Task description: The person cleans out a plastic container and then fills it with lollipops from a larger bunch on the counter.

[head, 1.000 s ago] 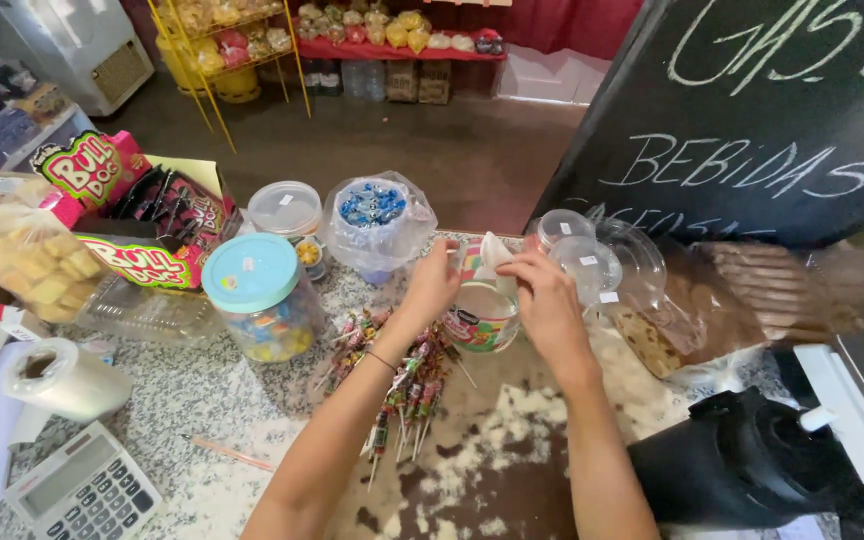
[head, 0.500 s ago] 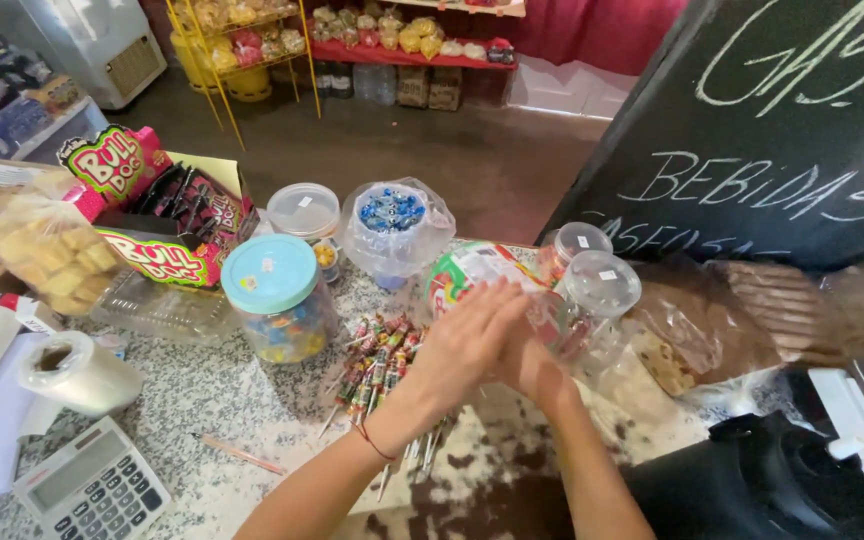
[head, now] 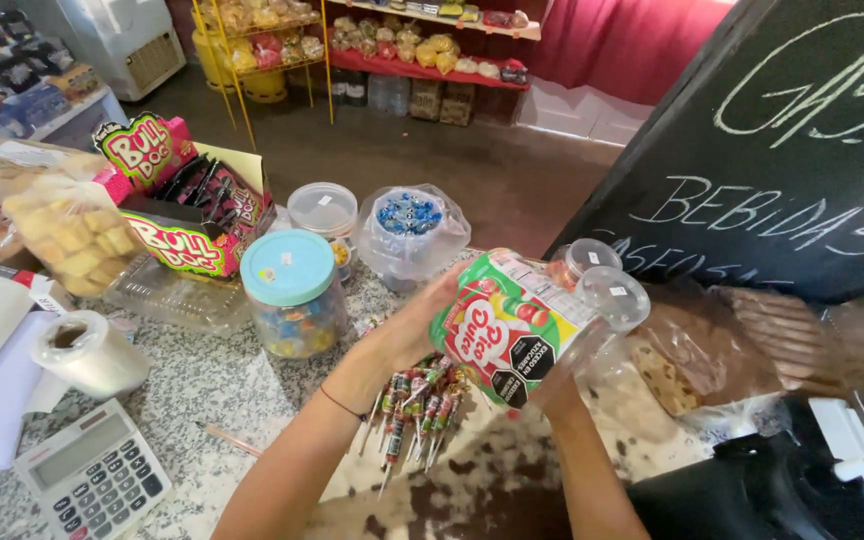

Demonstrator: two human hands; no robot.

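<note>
Though tilted, candy bag (head: 512, 325) between both hands' grip.

Speckled counter (head: 202, 385) — lollipops (head: 417, 400), calculator (head: 92, 480)

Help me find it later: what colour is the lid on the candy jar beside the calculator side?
Light blue lid, head view.
</note>
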